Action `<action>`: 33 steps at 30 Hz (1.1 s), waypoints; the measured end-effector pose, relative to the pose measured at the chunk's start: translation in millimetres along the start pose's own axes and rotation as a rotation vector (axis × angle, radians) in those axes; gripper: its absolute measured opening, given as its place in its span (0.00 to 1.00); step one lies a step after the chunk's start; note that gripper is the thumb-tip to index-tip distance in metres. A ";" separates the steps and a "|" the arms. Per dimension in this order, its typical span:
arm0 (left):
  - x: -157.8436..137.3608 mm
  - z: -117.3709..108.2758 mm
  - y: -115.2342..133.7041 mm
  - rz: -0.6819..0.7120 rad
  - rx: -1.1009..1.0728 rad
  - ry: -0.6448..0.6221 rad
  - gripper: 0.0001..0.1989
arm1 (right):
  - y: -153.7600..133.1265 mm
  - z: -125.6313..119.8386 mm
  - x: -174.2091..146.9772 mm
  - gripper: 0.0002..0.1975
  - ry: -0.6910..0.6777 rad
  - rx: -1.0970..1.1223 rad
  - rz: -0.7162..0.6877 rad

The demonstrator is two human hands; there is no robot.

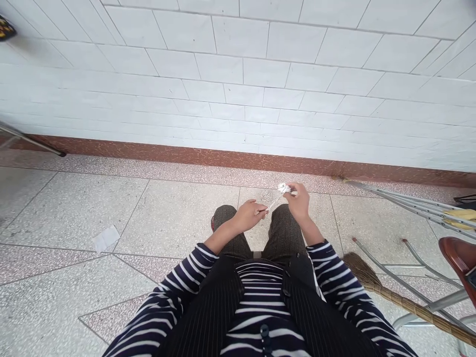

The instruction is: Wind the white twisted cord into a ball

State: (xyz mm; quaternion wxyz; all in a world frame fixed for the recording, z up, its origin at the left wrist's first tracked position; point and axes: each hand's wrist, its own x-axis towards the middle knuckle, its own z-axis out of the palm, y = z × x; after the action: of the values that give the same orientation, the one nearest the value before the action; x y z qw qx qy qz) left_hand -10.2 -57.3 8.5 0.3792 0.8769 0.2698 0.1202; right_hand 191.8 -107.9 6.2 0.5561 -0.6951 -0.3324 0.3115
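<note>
Above my knees, my right hand point(298, 201) pinches a small white bundle point(282, 188) that looks like knotted or looped cord. A pale cord point(274, 202), seemingly doubled, slants from this bundle down to my left hand point(250, 216). The left fingers are closed on the cord's lower end. A loose tangle of thin cord point(266, 196) shows between the hands, seen against the floor; whether it hangs or lies there I cannot tell. The finer detail of the bundle is too small to make out.
A white tiled wall point(256, 72) rises ahead of a speckled floor point(178, 218). White paper point(106, 239) lies to the left. On the right are metal crutches point(409, 198), a straw broom point(405, 300) and a metal-legged chair with a brown seat point(455, 253). A metal leg point(37, 141) stands far left.
</note>
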 end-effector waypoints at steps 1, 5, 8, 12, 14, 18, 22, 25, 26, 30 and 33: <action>1.7 -4.1 1.1 0.033 0.063 0.008 0.13 | 7.1 4.1 -2.8 0.12 -0.020 -0.025 0.011; 12.2 -21.8 -4.7 0.136 0.280 0.053 0.11 | 24.7 21.2 -31.7 0.10 -0.188 -0.031 0.068; 18.5 -27.5 -15.1 0.147 0.330 0.067 0.12 | 22.2 24.7 -53.0 0.14 -0.332 0.066 0.138; 22.0 -15.2 -23.7 0.084 0.159 0.044 0.11 | 6.1 14.9 -62.9 0.19 -0.464 0.259 0.239; 21.5 -3.2 -25.5 0.021 0.029 0.051 0.10 | -3.1 8.4 -62.1 0.20 -0.438 0.337 0.257; 13.8 19.8 -31.2 -0.087 -0.117 0.015 0.13 | -21.2 -1.1 -54.3 0.21 -0.304 0.444 0.234; -0.9 29.7 -32.9 -0.160 -0.068 0.002 0.14 | -34.3 -7.8 -34.6 0.19 -0.151 0.387 0.098; -10.9 24.9 -19.8 -0.049 0.080 0.003 0.12 | -29.2 -8.3 -15.3 0.15 -0.012 0.041 -0.085; -13.0 21.1 -13.1 0.018 0.141 0.007 0.12 | -23.9 -6.9 -10.6 0.14 0.009 -0.075 -0.115; -12.7 0.0 8.5 0.197 0.326 0.070 0.14 | 3.4 3.9 -13.0 0.07 -0.119 -0.264 -0.106; -5.7 -13.8 6.2 0.184 0.327 0.099 0.13 | 14.8 8.6 -30.3 0.08 -0.299 -0.268 -0.077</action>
State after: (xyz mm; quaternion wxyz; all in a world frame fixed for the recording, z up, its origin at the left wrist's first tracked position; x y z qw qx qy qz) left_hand -18.2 -55.8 22.4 0.2054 0.9408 0.2228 0.1517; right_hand 168.9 -129.9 -8.0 0.4144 -0.6959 -0.4761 0.3426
